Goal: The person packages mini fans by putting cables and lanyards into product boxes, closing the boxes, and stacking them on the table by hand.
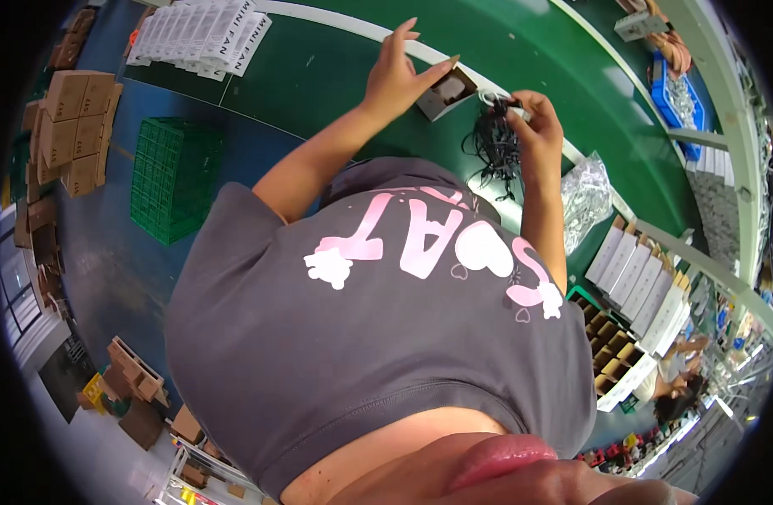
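Observation:
My left hand (pixel 393 80) has its fingers spread and its thumb stretched out to the upper edge of a small open box (pixel 441 108). The box is white outside and brown inside, with a pale item in it. To its right, my right hand (pixel 539 126) is closed with fingertips pinched on a black cable (pixel 514 104); a small white part shows by the thumb. Just left of that hand lies a tangled bundle of black cables (pixel 492 145) with a white loop at its top. Whether the pinched cable is loose from the bundle, I cannot tell.
A green conveyor belt (pixel 563 76) with a pale rail runs beyond my hands. White printed boxes (pixel 193 38) stand in a row at far left. A clear plastic bag (pixel 587 198) and white cartons (pixel 634 278) are at right. A green crate (pixel 163 181) sits left.

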Demonstrator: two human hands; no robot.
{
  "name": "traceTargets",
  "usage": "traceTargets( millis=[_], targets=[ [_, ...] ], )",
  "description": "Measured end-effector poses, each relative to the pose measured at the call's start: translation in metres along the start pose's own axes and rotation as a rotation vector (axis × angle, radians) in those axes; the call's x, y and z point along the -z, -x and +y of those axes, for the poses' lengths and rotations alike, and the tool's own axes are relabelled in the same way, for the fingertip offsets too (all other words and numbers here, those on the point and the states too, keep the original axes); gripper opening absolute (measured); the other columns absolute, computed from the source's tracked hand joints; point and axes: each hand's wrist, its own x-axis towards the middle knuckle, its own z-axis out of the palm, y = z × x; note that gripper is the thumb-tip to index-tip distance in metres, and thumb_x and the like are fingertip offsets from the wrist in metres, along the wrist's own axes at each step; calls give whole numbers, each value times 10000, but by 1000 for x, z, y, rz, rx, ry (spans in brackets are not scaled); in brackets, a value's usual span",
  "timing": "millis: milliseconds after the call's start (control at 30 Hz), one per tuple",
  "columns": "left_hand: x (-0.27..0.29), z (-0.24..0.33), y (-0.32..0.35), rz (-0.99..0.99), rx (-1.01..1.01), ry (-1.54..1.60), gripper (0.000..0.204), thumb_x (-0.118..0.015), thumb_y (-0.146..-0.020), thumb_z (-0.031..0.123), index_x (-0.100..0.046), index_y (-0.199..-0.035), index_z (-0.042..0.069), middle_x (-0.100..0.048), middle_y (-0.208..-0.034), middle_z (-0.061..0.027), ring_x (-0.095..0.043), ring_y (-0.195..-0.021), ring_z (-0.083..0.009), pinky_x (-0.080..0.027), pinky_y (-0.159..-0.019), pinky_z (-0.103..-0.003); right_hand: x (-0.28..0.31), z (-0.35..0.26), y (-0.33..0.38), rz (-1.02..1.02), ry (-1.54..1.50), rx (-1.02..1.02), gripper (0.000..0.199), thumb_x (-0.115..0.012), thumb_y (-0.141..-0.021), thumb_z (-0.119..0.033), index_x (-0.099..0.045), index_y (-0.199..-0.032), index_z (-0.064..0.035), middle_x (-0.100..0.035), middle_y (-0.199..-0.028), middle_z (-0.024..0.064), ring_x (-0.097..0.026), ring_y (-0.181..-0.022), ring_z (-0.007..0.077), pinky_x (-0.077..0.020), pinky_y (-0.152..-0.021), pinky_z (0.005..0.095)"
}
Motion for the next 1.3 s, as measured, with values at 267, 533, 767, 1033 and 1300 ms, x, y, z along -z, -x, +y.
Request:
traceTargets(
  millis=[267, 533, 767, 1033, 1300],
  targets=[
    [-30, -62, -55, -786, -72, -228, 321, -703, -805, 145, -665, -1120, 98, -703, -965, -66, -657, -934, -167, -520, -757, -287, -19, 41, -31, -231, 94, 112, 280, -583, -815, 123, -530, -1066, 12, -641, -1028, 90, -609, -1005, 160, -472, -887, 271],
    [-28, -59, -60, -1023, -19, -62, 292, -758, -731, 113, -668, -982, -6, -707, -916, -62, -660, -851, -174, -519, -789, -317, -29, 65, -34, -172, 557, 375, 215, -657, -766, 63, -621, -958, -25, -653, -936, 91, -641, -837, 196, -497, -783, 293],
    [-19, -29, -65, -1030, -78, -454, 389, -743, -726, 369, -664, -902, 32, -675, -799, -131, -652, -732, -265, -498, -639, -365, -22, 60, -36, -267, 924, 584, 203, -619, -754, 20, -614, -950, -32, -640, -884, 114, -618, -810, 284, -492, -769, 350],
    [-26, -26, -69, -1093, -97, -509, 444, -737, -745, 416, -649, -905, 12, -678, -815, -135, -651, -752, -278, -497, -650, -365, -31, 83, -23, -494, 1465, 614, 327, -626, -740, -30, -577, -1064, -27, -629, -946, 131, -575, -959, 326, -419, -923, 443],
    [-6, -70, -33, -818, 478, 471, 406, -686, -865, 236, -558, -1232, 119, -622, -1133, 2, -588, -927, -84, -486, -733, -244, -4, 84, 11, -21, 971, 481, 454, -704, -764, -73, -556, -1192, -56, -606, -1060, 132, -592, -956, 323, -446, -880, 416]
  ],
)
